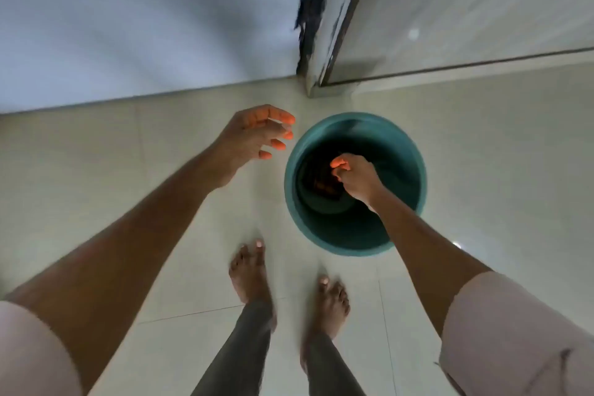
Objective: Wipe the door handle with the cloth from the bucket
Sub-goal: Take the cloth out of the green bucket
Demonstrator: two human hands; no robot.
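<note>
Sleeves, pale and short, sit at both lower corners, and my bare forearms run forward from them over the tiled floor (pixel 96 154). Below, my two bare feet (pixel 249 270) stand just short of the teal bucket (pixel 414 151), which rests on the floor near the foot of the door frame (pixel 324 52). My right hand (pixel 355 177) is down inside the bucket's mouth, fingers curled together at the tips; I cannot tell whether they have closed on anything. A dark shape at the bottom, beside those fingertips, is probably the cloth (pixel 321 183), but blur and shadow prevent confirmation. My left hand (pixel 257 132) hangs over the floor just left of the rim, fingers spread and loosely curved, holding nothing. The door handle is not in view. Risks noted: a blind pinch in the dark bucket may catch only a corner of the cloth, which could slip back on lifting. If the cloth is wet, it may drip onto smooth tile beside bare feet, a slip hazard. My forearm crosses the near rim, so a hasty pull could tip the bucket.
</note>
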